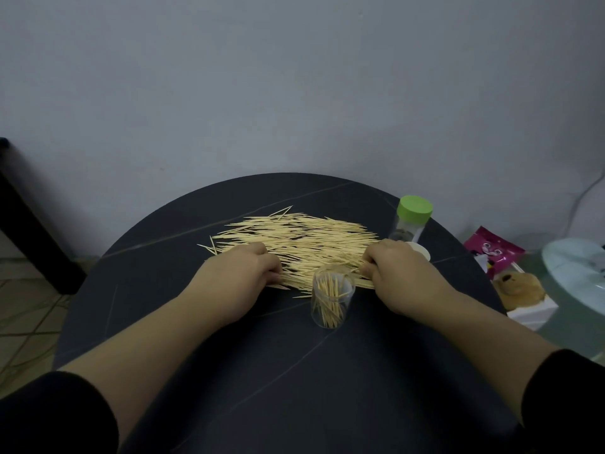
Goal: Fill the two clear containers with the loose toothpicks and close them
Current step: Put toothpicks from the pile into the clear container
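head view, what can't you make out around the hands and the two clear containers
Head view:
- Fingertips of left hand and right hand curl under the hands' backs; grip on the loose pale wooden toothpicks unclear.
- Small white round lid: mostly behind the right hand.
- Clear green-lidded container: contents dim, blurred.
- Open clear round container: toothpick count too fine.

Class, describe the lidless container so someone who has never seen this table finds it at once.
Start at the round dark table with its spread of loose toothpicks. At the spread's near edge, between the left hand and right hand, stands a clear container. Unlike the green-capped container at far right, it is open with toothpicks standing inside.
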